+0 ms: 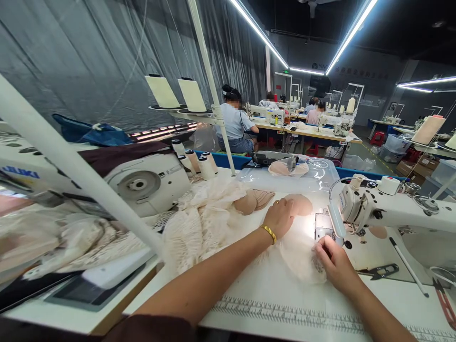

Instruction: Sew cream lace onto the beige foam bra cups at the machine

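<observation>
My left hand [280, 218], with a gold bracelet on its wrist, reaches over the table. Its fingers lie on a round beige foam cup [302, 204] and partly cover it. My right hand [333, 261] is closed in a pinch at the edge of a sheer cream fabric piece [297, 261]. That edge is close to the lit needle plate [322, 223] of the white sewing machine [356, 204]. Left of my left hand is another beige cup [245, 203] beside a cup with dark stripes [262, 198]. A heap of ruffled cream lace [203, 218] spreads farther left.
Thread snips [384, 271], a white pen-like stick [409, 268] and red-handled snips [443, 301] lie at right. A measuring tape [285, 311] runs along the front edge. A slanting white pole [81, 166] and a second machine [149, 180] stand left. Co-workers sit beyond.
</observation>
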Demonstrator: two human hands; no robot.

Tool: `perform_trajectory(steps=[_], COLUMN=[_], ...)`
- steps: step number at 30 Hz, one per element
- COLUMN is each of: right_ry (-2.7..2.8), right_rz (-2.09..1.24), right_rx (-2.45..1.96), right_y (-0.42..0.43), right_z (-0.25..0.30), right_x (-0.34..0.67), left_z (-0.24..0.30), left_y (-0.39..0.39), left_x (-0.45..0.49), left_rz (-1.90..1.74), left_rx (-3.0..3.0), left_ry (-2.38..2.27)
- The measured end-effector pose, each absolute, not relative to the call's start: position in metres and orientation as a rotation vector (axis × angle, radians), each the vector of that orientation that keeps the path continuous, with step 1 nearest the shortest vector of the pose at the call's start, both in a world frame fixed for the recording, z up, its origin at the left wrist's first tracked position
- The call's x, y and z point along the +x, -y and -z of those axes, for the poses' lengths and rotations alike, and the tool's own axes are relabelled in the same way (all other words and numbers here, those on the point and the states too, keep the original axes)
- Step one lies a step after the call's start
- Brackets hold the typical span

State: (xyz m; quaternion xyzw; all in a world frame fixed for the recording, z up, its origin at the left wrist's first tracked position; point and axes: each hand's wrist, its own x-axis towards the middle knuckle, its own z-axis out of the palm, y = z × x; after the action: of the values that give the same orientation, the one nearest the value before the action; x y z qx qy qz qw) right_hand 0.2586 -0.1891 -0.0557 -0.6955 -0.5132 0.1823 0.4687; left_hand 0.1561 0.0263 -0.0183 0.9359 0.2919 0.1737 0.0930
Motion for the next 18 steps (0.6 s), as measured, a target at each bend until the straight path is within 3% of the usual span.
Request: perform_trajectory(steps=[6,12,18], right_ry=[0.962,0.876,1.034], right_rz=[-0.643,-0.775,-0.747], right_rx=[-1.613,-1.546,-1.5], right_y=[0.185,0.185,0.188], right_z=[0.054,0.048,0.046], right_x=[0.265,0.265,0.262], left_z=[-0.004,-0.001,0.023], left_y=[-0.017,0.037,0.063], left_x=[0.128,0.105,0.115], left_rz=[-0.699,-0.622,-0.631], left_rx=[2.593,1.671,1.674], left_ry=[-0.83,-0.668,-0.778])
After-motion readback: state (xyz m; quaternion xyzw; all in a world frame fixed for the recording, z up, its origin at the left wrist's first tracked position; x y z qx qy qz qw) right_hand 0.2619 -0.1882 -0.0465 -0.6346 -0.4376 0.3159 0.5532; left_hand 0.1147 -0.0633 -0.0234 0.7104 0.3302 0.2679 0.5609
